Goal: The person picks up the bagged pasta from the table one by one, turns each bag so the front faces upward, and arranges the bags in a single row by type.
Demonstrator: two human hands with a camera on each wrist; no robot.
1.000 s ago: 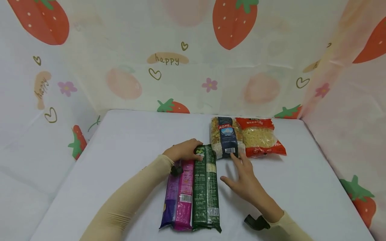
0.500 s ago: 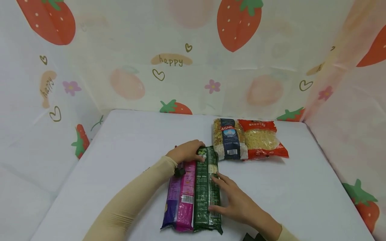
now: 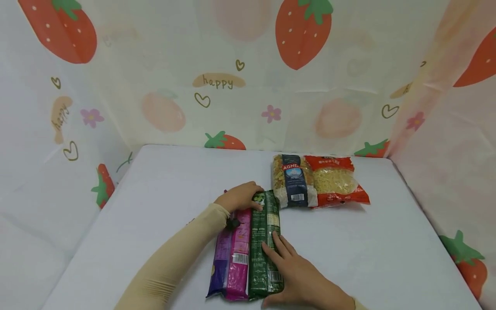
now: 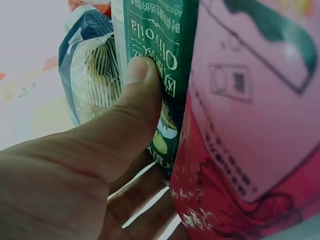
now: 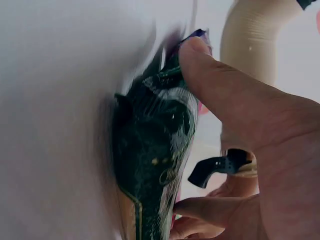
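Note:
A green pack of spaghetti (image 3: pixel 256 267), lettered Olivoilà, lies lengthwise on the white table. Along its left side is a purple-and-pink pack (image 3: pixel 237 280). My left hand (image 3: pixel 240 196) is at the far end of the packs. In the left wrist view its thumb (image 4: pixel 142 82) lies on the green pack's face (image 4: pixel 172 40), with the other fingers reaching behind the end. My right hand (image 3: pixel 300 277) spreads its fingers over the green pack's right side. The right wrist view puts its thumb (image 5: pixel 197 50) at the pack's near end and other fingers (image 5: pixel 210 212) farther along.
Beyond the green pack stand a pasta bag with a dark blue AGNESI-style label (image 3: pixel 294 181) and a red bag of small pasta (image 3: pixel 335 181), side by side. Strawberry-print cloth (image 3: pixel 232 112) encloses the white table (image 3: pixel 166 185) at the back and sides.
My right hand has come from near the pasta bags down and toward me, onto the near right part of the green pack. My left hand stays at the far end.

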